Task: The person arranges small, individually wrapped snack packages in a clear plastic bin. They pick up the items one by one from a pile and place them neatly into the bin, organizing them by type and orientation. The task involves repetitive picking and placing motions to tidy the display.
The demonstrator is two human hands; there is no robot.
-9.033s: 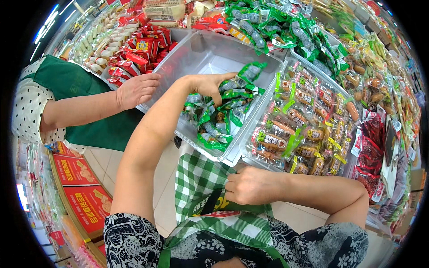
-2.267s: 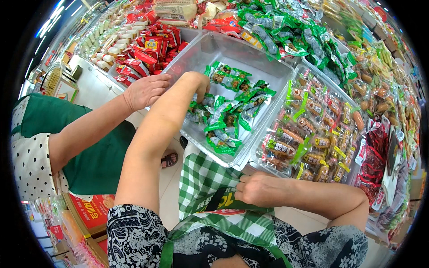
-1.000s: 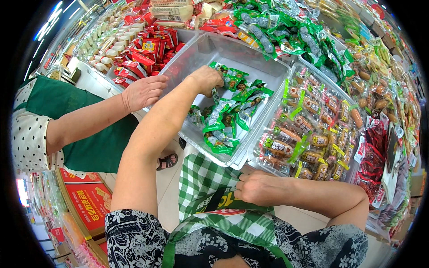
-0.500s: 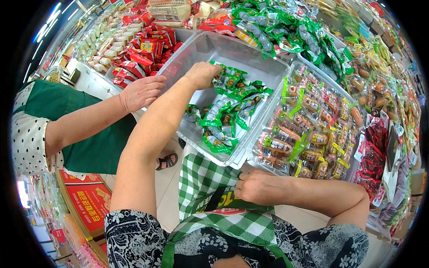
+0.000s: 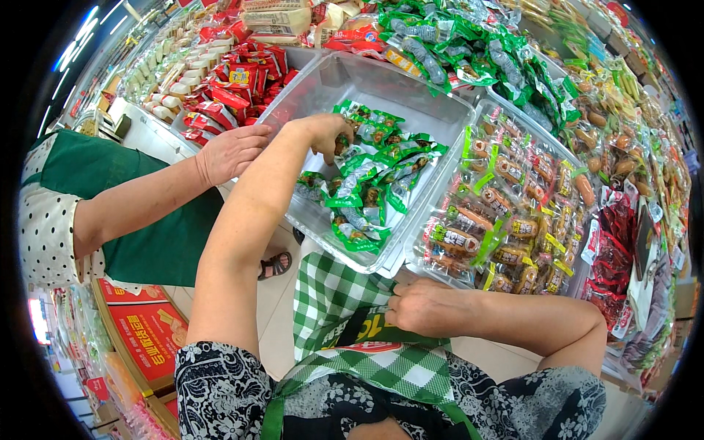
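Note:
Inside a clear plastic bin [image 5: 293,199], my left hand [image 5: 323,137] is closed, fingers and thumb curled round the end of a green snack packet [image 5: 341,146]. Several more green packets [image 5: 372,173] with brown pieces showing lie loosely in the bin, on its pale bottom. My right hand [image 5: 422,308] is a closed fist just below the bin's near right corner, beside my green-checked apron [image 5: 334,290]. Whatever it may grip is hidden by the fingers.
Right of the bin stands a tray of wrapped sausages [image 5: 506,213]. Red packets [image 5: 246,81] and a heap of green packets [image 5: 469,51] lie behind. At left, a co-worker in a green apron [image 5: 158,235] rests a hand [image 5: 233,152] near the bin's rim.
My left hand has moved left and slightly nearer within the bin, and the packets beneath it have shifted a little. My right hand and the co-worker's hand stay in place.

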